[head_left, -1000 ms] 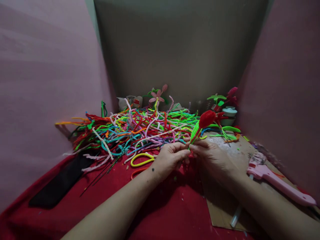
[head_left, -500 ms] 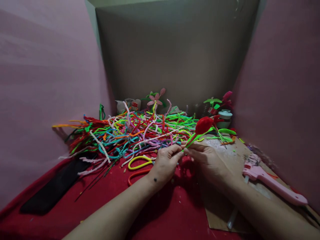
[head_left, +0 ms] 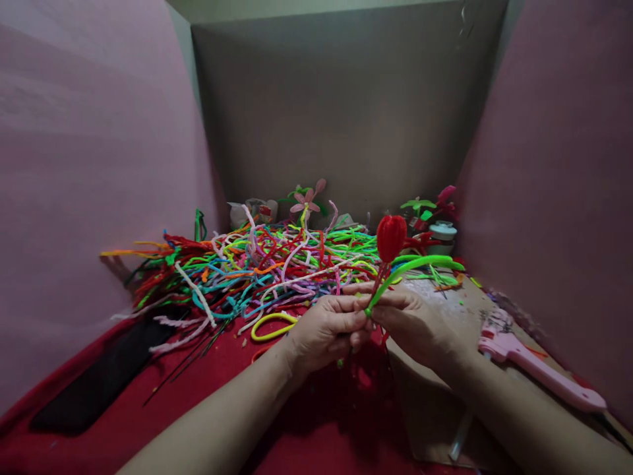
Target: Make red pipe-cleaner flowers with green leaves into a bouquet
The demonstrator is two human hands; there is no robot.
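Between my hands stands a red pipe-cleaner tulip [head_left: 391, 239], its bloom up and its red stem running down into my fingers. A bright green pipe cleaner [head_left: 420, 262] arcs out to the right from the stem, its lower end bent around at the fingertips. My left hand [head_left: 329, 330] is closed, pinching the stem where the green meets it. My right hand [head_left: 413, 323] comes from the other side, its fingers closed on the green pipe cleaner beside the stem. The lower stem is partly hidden by the fingers.
A tangled heap of coloured pipe cleaners [head_left: 277, 264] lies behind my hands. Yellow-handled scissors [head_left: 271, 326] rest at its front edge. At right, a pink glue gun [head_left: 539, 366] lies on a cardboard sheet [head_left: 430, 409]. A black flat object [head_left: 93, 376] is at left.
The tulip has turned more upright and shifted slightly left. The green pipe cleaner, earlier along the stem, now curves out to the right. My left hand has rolled, showing more of its fingers.
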